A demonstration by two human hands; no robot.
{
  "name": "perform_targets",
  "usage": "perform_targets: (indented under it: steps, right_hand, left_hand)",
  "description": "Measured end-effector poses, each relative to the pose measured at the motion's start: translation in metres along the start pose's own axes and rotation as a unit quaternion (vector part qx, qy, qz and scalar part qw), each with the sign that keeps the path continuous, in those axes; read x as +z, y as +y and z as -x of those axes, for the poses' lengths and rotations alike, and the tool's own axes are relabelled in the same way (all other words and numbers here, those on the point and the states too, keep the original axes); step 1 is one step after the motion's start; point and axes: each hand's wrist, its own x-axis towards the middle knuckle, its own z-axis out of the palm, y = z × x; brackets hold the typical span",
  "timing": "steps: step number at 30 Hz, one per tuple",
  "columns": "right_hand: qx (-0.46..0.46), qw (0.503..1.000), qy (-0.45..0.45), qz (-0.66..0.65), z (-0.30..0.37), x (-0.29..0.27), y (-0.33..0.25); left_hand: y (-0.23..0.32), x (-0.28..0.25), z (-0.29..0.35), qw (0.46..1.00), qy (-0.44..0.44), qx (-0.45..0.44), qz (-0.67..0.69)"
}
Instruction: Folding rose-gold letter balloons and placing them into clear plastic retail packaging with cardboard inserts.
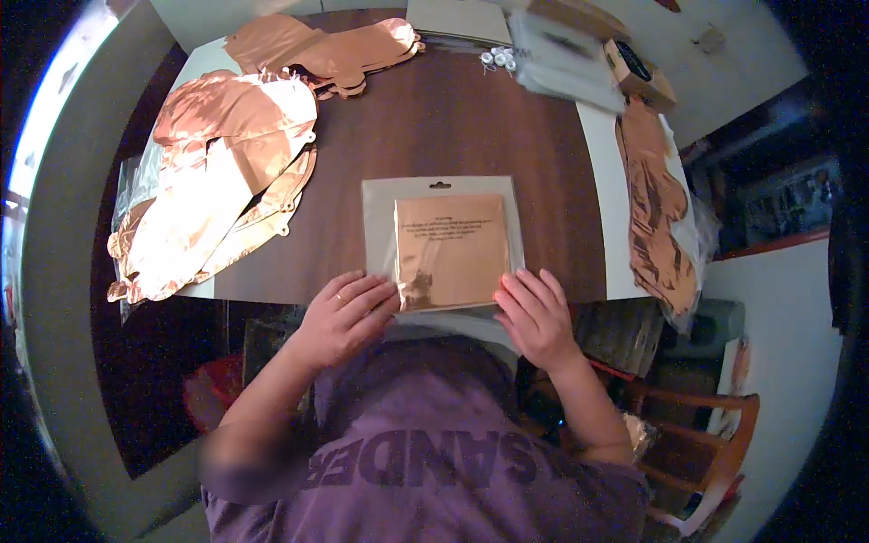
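Head view, quick pass: what have the fingers got?

— Left hand (342,317) and right hand (540,319) flank one flat clear package (453,258). Fingers slightly bent, close together, tips at its lower side edges. Thumbs hidden, so whether it's pinched or just steadied: cannot tell.

And between the fingertips?

— Copper-coloured foil, folded square, inside the package; dark print on its face. Hang hole is at the far end, away from the fingers.

Handling it well, then?

— Judgement: even pressure from both sides, tips on the clear margin rather than the foil, both hands moving together so the film doesn't buckle. Foil looks low in the package, so best kept square. Near end sits about at the table rim; overhang unclear, worth supporting.

Further out?

— Brown tabletop (358,154) ahead of the fingers. Foil pile (226,113) out past the left fingers, more foil pieces (326,50) beyond that. Bagged foil (654,208) out past the right fingers. Farthest ahead, rightward: small white rolls (498,60), clear sleeves (566,68), open box (638,72). All well apart from the fingers.
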Motion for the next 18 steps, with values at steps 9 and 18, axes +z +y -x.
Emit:
perform_targets:
  steps: [9, 18]
  right_hand:
    - [0.161, 0.959, 0.027, -0.231, -0.012, -0.001, -0.002]
    - [0.261, 0.961, 0.06, -0.062, -0.02, 0.001, -0.018]
  left_hand:
    - [0.031, -0.004, -0.002, 0.964, 0.049, -0.245, 0.089]
    - [0.039, -0.002, -0.015, 0.967, 0.11, -0.226, -0.045]
